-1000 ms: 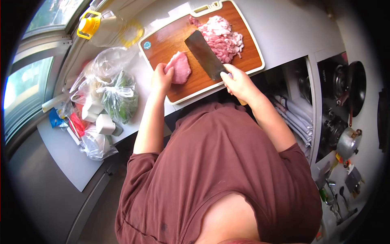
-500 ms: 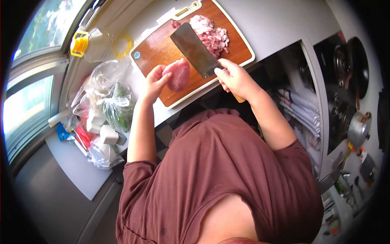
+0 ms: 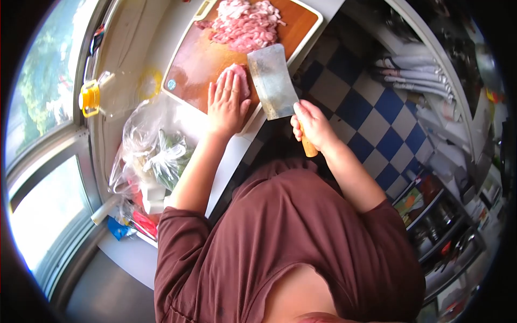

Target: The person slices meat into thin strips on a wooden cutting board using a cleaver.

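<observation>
My left hand lies flat on a piece of raw meat, fingers stretched out, pressing it against the wooden cutting board. Part of the meat is hidden beneath the palm. In my right hand is a cleaver, gripped by its wooden handle. Its broad blade is held just right of the meat, over the board's near edge. A heap of cut raw meat sits at the far part of the board.
Left of the board stands a clear bottle with a yellow cap. Nearer are plastic bags with greens inside, beside the window. To the right, a blue-and-white checkered floor and a rack show below the counter.
My left hand has set the meat piece down on the board and flattened over it. The cleaver has moved toward me, away from the cut heap. The view has turned.
</observation>
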Demonstrator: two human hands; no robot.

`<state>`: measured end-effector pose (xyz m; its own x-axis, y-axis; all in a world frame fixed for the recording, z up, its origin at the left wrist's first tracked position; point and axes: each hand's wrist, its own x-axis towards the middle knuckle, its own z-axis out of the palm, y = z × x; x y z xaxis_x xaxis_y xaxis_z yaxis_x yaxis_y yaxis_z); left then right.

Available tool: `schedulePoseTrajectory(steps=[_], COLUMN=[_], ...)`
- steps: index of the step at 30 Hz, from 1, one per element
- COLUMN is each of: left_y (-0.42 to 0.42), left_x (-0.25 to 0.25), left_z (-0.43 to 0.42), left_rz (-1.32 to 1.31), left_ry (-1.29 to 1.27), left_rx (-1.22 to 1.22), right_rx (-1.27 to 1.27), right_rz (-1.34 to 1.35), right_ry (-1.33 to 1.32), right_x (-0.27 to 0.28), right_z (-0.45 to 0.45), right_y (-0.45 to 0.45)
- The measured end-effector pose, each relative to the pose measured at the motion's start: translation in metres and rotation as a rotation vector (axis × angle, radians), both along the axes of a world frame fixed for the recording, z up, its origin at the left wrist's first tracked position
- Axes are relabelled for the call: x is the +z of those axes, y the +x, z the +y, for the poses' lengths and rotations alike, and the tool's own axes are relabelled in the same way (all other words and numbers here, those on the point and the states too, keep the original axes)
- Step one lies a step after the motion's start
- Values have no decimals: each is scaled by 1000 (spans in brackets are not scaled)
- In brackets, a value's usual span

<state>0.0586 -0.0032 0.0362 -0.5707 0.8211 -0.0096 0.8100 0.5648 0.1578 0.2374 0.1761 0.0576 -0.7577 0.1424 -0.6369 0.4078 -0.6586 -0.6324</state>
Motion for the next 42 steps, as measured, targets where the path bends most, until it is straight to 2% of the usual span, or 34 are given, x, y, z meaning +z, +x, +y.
schedulePoseTrajectory(steps=[2, 4, 11, 17, 42], left_y=[-9, -17, -27, -28, -32], left_x=[6, 2, -14, -13, -6], left_z=[3, 5, 5, 6, 13], left_rz=[7, 25, 16, 22, -16], left_ry=[-19, 94, 36, 12, 53], left_rx=[-5, -29, -143, -146, -183], right_rx=[3, 7, -13, -50, 81], right_rz=[10, 33, 50, 92, -4], right_ry=[-9, -25, -77, -130, -2], right_x=[-6, -14, -33, -37, -36], right_z=[-4, -7, -16, -17, -20], right_y=[1, -1, 1, 2, -18])
